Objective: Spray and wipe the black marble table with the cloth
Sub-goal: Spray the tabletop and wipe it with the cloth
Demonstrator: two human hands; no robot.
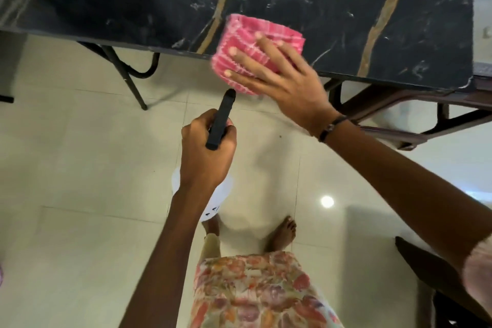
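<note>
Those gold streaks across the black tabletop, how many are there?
2. One gold streak runs down to the pink cloth; the other lies further right. More may lie outside the picture.

Glossy cream floor tiles (93,173) fill the lower frame, with thin grout lines and a round ceiling-light glare (327,201) at about four o'clock. Dark metal frame legs (125,72) stand at ten o'clock. At five o'clock sits a dark shape (426,269), possibly a chair.
</note>
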